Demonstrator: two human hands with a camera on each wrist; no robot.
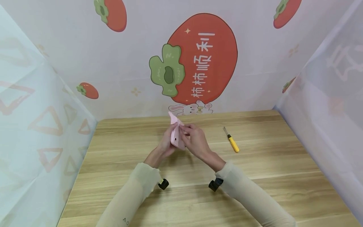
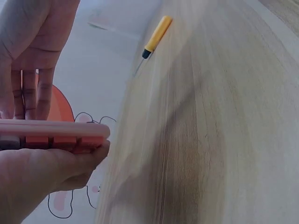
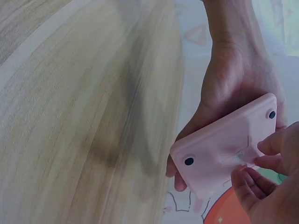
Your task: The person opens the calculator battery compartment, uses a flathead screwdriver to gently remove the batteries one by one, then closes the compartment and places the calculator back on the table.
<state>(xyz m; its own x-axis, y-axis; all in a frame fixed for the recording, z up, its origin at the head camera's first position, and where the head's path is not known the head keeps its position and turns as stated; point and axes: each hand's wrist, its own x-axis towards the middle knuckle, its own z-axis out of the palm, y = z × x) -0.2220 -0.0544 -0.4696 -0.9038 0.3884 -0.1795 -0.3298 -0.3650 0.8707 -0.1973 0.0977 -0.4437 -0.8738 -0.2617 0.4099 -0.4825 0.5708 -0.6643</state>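
Note:
A pink calculator is held up off the table, its back with two black rubber feet turned toward my right hand. My left hand grips it from behind, across the key side; red-pink keys show along the edge of the calculator in the left wrist view. With thumb and fingertips, my right hand touches the back of the calculator around an outlined cover. Whether those fingertips pinch anything cannot be told. A screwdriver with a yellow handle lies to the right, apart from both hands.
The wood-grain table reaches back to a white wall sheet printed with persimmons and a rabbit. Similar sheets hang at the left and right sides. Dark cameras sit at both wrists.

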